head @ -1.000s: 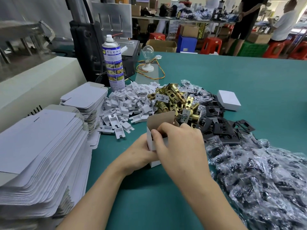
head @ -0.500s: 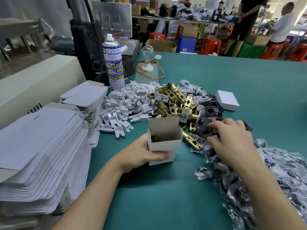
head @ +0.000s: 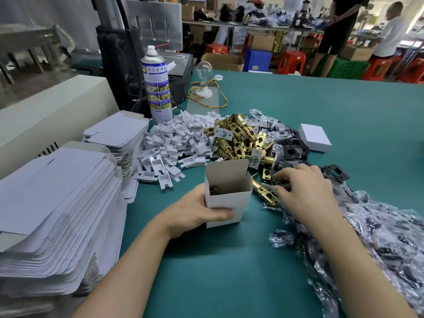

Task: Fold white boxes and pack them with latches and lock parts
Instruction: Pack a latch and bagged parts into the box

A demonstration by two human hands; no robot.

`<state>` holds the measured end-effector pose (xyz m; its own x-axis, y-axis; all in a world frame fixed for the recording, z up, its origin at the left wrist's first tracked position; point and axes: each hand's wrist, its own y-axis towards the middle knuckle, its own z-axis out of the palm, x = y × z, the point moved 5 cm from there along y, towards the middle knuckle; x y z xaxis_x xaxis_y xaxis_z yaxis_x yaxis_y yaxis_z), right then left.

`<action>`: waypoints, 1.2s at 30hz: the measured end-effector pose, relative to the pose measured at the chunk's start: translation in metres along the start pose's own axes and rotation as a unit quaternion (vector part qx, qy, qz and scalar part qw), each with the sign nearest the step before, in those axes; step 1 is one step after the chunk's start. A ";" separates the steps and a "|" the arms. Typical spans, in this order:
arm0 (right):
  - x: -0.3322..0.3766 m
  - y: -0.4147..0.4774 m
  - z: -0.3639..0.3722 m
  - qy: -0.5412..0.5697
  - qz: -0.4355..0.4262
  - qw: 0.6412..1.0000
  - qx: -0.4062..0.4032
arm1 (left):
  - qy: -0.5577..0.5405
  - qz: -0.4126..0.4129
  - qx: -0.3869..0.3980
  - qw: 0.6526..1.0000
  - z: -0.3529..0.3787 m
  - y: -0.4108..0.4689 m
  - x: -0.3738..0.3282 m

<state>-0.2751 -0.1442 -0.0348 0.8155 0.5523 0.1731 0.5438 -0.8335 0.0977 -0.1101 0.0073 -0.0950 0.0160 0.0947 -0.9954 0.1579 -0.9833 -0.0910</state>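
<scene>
Stack of flat box blanks [head: 52, 203] along left edge of green surface [head: 229, 271], bagged parts pile [head: 378, 237] toward right edge. Left hand [head: 195, 216] grips upright open white box [head: 226, 198] mid-surface, thumb across its front; brass piece visible inside. Right hand [head: 305, 191] just right of box, fingers bent down onto black plates [head: 291, 150]; can't tell if pinching one. Loose latch [head: 263, 191] lies between box and right hand. Behind: latch heap [head: 238, 141], white plastic inserts [head: 174, 143] left of it, closed small box [head: 315, 137] right. Spray can [head: 157, 88] and light bulb [head: 203, 72] toward far left corner.
</scene>
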 end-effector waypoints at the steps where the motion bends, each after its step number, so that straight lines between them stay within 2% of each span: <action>1: 0.003 0.003 0.003 -0.007 -0.004 1.000 0.010 | -0.002 0.003 0.000 1.000 0.000 0.000 0.000; 3: 0.010 0.006 0.005 -0.007 -0.017 1.000 0.015 | -0.005 0.007 0.001 1.000 0.001 0.000 -0.001; 8: 0.036 0.017 -0.012 0.117 -0.103 0.983 -0.100 | -0.001 0.027 0.015 1.000 0.001 0.002 -0.004; 10: 0.057 0.023 -0.010 0.147 -0.166 0.972 -0.074 | -0.003 0.035 0.019 0.999 0.002 0.002 -0.005; 13: 0.079 0.031 0.001 0.135 -0.227 0.963 -0.048 | 0.000 0.040 0.027 0.999 0.002 0.002 -0.004; 18: 0.082 0.046 -0.007 0.192 -0.253 0.943 -0.095 | -0.002 0.059 0.068 0.996 0.008 -0.002 -0.015; 21: 0.102 0.054 -0.014 0.163 -0.311 0.930 -0.108 | 0.009 0.065 0.070 0.995 0.008 -0.002 -0.017; 26: 0.151 0.082 0.008 -0.008 -0.408 0.911 -0.059 | -0.005 0.055 0.058 0.997 0.007 -0.002 -0.013; 32: 0.168 0.107 0.044 -0.109 -0.414 0.901 -0.067 | -0.026 0.052 0.058 0.997 0.007 -0.003 -0.016; 36: 0.169 0.110 0.052 -0.097 -0.405 0.903 -0.101 | -0.034 0.040 0.060 0.997 0.007 -0.003 -0.016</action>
<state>-0.0673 -0.1424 -0.0459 0.1960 0.9579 -0.2095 0.9466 -0.1291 0.2953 -0.1172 0.0076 -0.0793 -0.0433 0.0092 -0.9990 0.0402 -0.9991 -0.0109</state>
